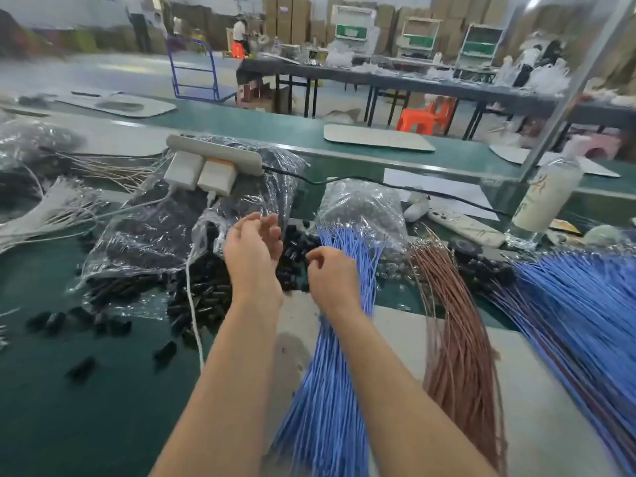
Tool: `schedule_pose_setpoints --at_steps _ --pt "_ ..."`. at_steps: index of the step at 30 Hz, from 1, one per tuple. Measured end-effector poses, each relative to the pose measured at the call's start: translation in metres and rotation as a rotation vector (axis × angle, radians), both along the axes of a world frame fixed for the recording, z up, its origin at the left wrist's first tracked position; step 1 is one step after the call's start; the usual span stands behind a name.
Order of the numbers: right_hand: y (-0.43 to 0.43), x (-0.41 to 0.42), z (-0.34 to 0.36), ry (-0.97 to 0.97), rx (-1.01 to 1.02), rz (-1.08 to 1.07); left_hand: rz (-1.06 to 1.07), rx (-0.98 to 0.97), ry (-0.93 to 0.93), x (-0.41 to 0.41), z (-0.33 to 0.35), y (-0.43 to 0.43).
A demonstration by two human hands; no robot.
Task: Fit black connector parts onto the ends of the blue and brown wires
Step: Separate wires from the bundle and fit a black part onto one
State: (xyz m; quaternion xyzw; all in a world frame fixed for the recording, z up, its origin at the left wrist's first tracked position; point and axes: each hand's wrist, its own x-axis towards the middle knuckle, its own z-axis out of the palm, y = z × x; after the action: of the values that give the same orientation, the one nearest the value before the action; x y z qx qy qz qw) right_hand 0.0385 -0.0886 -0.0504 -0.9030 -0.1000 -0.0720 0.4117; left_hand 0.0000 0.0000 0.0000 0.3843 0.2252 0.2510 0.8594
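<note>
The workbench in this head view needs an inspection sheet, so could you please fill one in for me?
Surface: dark green mat, with a pale board under the wires.
Job's things: blue wires and brown wires fanned side by side; black connector parts heaped left of them.
Clutter: clear plastic bags, white bottle.
Hands: left hand relaxed above the heap; right hand curled by the blue wire ends, grip unclear.
Cables: power strip with two chargers; white cable crossing the heap.
Surroundings: green conveyor belt, orange stools, cardboard boxes.
</note>
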Motion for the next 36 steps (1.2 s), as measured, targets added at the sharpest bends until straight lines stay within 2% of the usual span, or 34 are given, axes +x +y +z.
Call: schedule_pose_setpoints --at_steps 3,7,10,16,18,20,23,26,29,32,33,36 --pt "0.015 0.015 -0.006 -0.027 -0.135 0.046 0.011 0.088 -0.047 0.007 0.006 0.024" --pt "0.027 0.038 -0.009 -0.067 -0.459 0.144 -0.029 0.186 -0.063 0.013 0.012 0.038" --pt "0.026 0.049 -0.005 -0.027 -0.538 0.182 -0.045 0.163 -0.061 0.016 0.009 0.035" --pt "0.016 0.058 -0.009 -0.073 -0.479 0.233 -0.082 0.192 -0.043 0.025 0.003 0.021" --pt "0.018 0.055 -0.01 -0.088 -0.403 0.209 -0.094 0.227 -0.026 0.028 0.001 0.012" --pt "0.014 0.05 -0.004 -0.071 -0.179 0.144 -0.067 0.331 -0.009 0.029 -0.003 0.002" --pt "-0.014 0.042 0.02 -0.015 0.262 0.041 -0.056 0.556 0.005 0.032 -0.007 -0.014" --pt "-0.057 0.026 0.042 0.029 0.474 0.055 -0.317 0.684 0.04 0.035 -0.008 -0.041" --pt "-0.096 0.004 0.046 0.028 0.488 0.048 -0.565 0.649 -0.008 0.031 -0.007 -0.07" --pt "-0.126 -0.011 0.037 0.029 0.504 -0.002 -0.627 0.648 -0.061 0.025 -0.013 -0.089" --pt "-0.133 -0.014 0.033 0.017 0.444 -0.032 -0.614 0.642 -0.057 0.023 -0.015 -0.092" --pt "-0.137 -0.019 0.018 0.078 0.077 -0.08 -0.515 0.52 -0.019 0.021 -0.025 -0.089"
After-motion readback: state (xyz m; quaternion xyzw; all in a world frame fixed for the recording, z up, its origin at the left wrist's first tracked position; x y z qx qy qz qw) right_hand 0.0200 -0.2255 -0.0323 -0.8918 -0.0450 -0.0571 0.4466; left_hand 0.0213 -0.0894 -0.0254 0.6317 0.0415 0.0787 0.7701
